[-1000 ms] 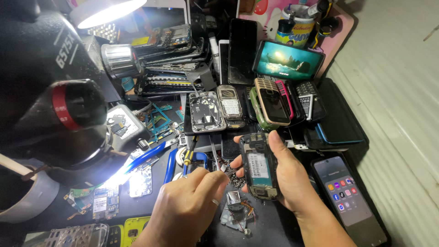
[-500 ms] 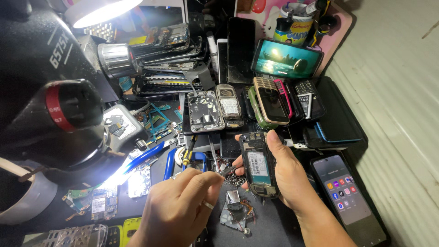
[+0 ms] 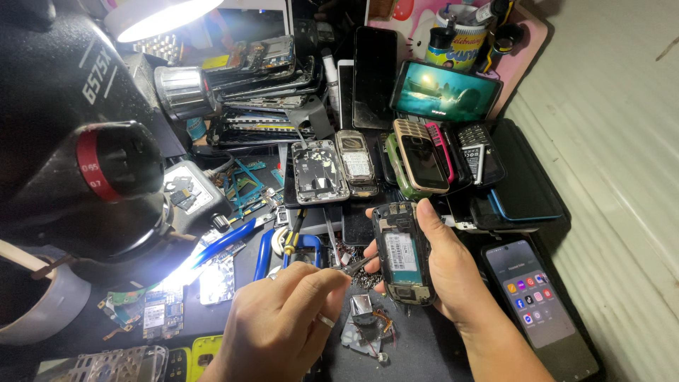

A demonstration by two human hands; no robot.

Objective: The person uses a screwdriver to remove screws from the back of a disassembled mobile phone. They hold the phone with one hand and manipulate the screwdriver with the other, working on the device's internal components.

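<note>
Phone point(image 3: 403, 255), back off, upright in right hand point(image 3: 453, 272) above desk point(image 3: 424, 346); left hand point(image 3: 283, 322) fingers pinched on tweezers point(image 3: 351, 267) at its edge—steady both wrists, probe lightly.

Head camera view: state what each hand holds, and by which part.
The right hand grips an opened black mobile phone with its back cover off by its long edges. The left hand pinches thin metal tweezers near their rear.

A phone repair workshop: dismantled phones point(image 3: 320, 170), circuit boards point(image 3: 154, 316), pliers point(image 3: 279, 244).
</note>
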